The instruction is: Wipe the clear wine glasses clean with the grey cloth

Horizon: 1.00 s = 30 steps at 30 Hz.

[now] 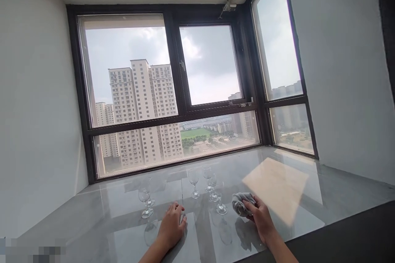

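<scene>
My right hand grips a bunched grey cloth, held just above the glossy windowsill. Low over the sill, my left hand has loosely bent fingers with the thumb apart, and nothing shows in it. Between the hands and beyond them stand several clear stemmed glasses, all upright. The nearest wine glass is just left of the cloth. Another wine glass stands farther back. Left of my left hand is a wine glass, with one more partly hidden behind it.
A dark-framed window rises behind the sill, with a side pane at the right. White walls close in both sides. Sunlight forms a bright patch on the sill, whose front edge runs along the lower right.
</scene>
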Motion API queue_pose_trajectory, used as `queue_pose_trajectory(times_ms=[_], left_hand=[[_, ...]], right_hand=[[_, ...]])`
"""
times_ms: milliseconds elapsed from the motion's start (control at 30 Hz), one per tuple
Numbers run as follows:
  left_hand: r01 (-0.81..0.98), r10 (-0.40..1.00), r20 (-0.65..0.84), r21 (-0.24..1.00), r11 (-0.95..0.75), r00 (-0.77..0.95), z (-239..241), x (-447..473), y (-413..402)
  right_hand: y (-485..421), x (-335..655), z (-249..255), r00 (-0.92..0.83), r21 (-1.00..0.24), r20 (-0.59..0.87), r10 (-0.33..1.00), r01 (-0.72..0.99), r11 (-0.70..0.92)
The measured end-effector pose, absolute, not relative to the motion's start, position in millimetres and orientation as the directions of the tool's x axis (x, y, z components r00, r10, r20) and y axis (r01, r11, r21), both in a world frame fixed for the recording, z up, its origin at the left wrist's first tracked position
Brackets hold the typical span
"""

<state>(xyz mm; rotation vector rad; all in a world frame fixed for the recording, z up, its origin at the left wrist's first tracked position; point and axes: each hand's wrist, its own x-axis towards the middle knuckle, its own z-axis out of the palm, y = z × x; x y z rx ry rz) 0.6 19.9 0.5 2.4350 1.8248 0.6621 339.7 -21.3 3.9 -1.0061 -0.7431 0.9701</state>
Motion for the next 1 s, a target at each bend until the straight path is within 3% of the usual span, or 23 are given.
queue_pose_trajectory(times_ms=[100,233,433,600,867,1000], left_hand=[[0.878,0.916,0.299,0.313,-0.361,0.27,5,37,35],[0.885,0.911,0.285,0.276,-0.376,0.298,10,78,45],[0.963,0.984,0.16,0.241,-0.117,0.08,11,104,66],[0.955,0.986,0.044,0.245,-0.165,0.159,15,88,77],[0.946,0.969,0.079,0.215,-0.244,0.232,20,46,16],[0.964,0.982,0.1,0.198,-0.175,0.158,16,-2,-20]], right_hand=[[-18,341,0,0.393,-0.924,0.09,0.915,-0.311,0.225],[-18,342,-2,0.393,-0.923,0.1,0.914,-0.306,0.232],[-18,343,-2,0.39,-0.921,0.101,0.915,-0.312,0.234],[-19,341,-1,0.399,-0.917,0.1,0.911,-0.32,0.241],[-22,343,1,0.378,-0.918,0.074,0.923,-0.337,0.211],[-18,344,-3,0.367,-0.923,0.066,0.928,-0.331,0.197]])
